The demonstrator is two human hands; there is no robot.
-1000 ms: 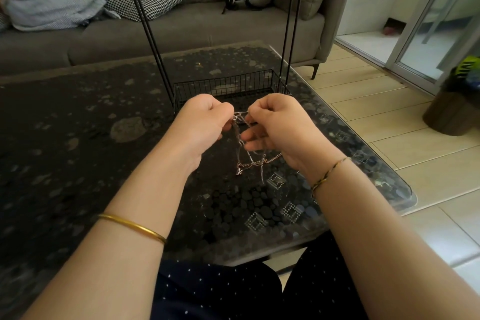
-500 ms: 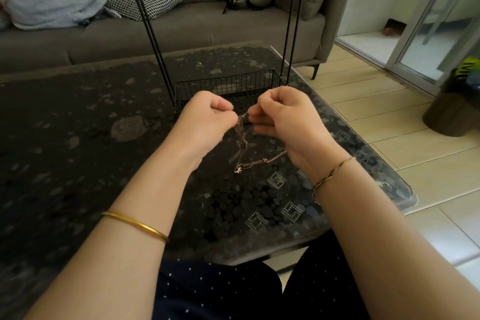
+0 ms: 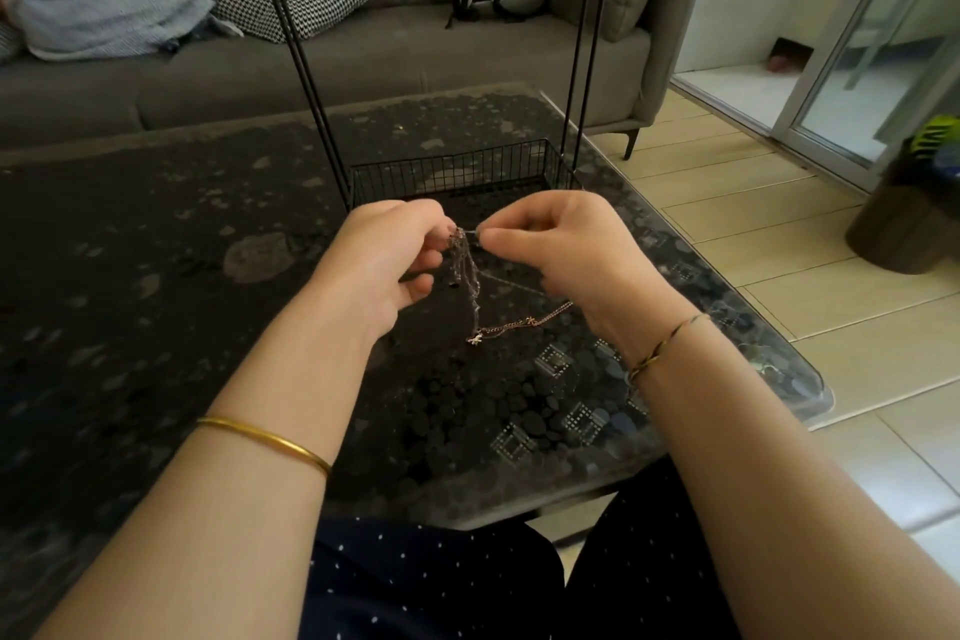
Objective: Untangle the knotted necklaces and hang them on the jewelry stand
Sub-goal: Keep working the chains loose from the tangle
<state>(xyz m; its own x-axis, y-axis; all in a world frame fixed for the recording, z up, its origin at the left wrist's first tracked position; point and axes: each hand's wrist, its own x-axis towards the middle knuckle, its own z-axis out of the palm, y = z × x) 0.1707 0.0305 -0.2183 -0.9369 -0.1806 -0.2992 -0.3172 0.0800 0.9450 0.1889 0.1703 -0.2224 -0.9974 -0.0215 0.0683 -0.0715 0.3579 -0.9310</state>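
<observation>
A tangle of thin necklaces, silver and rose-gold chains, hangs between my two hands above the dark table. My left hand pinches the knot at its top from the left. From the right, my right hand pinches a strand of the same knot. A rose-gold chain with a small charm droops toward my right wrist. The black wire jewelry stand rises just behind my hands, with a mesh basket at its base and tall thin posts; its top is out of frame.
The glass-topped dark pebble-pattern table ends in a rounded corner at the right. A grey sofa with a checked cushion, clothes and a backpack stands behind it. A wooden stump planter sits on the tiled floor at the right.
My hands have drawn slightly apart at the knot, and my left fingers have loosened below it. The hanging chains have shifted, and a strand is now stretched between my fingertips.
</observation>
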